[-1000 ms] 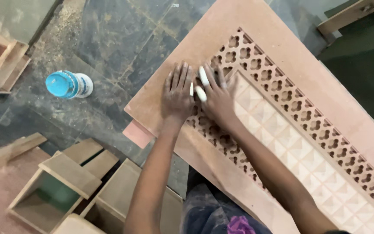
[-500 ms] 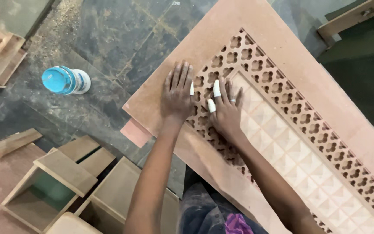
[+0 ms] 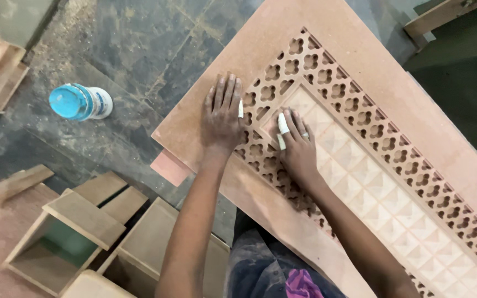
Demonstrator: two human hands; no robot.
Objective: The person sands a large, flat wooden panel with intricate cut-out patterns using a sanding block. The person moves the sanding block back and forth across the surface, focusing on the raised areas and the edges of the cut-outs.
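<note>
Two flat hands on a carved wooden panel

Nearest, open wooden boxes [image 3: 73,232] sit on the floor at lower left. Above them the carved panel [image 3: 360,72] slants across the middle and right. The left hand [image 3: 223,113] lies open, palm down, on its plain border and lattice edge; the right hand [image 3: 296,144], also open and flat, presses the lattice and raised squares, a white-wrapped finger [image 3: 283,123] showing. Farther left, a blue-capped bottle [image 3: 79,102] lies on the dusty floor.

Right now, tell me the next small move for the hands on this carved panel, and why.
Probably slide the right hand further along the carved panel: it rests on the raised diamond field beside the pierced lattice, most of that field lies beyond it, and the left hand lies flat, steadying the plain border.
</note>
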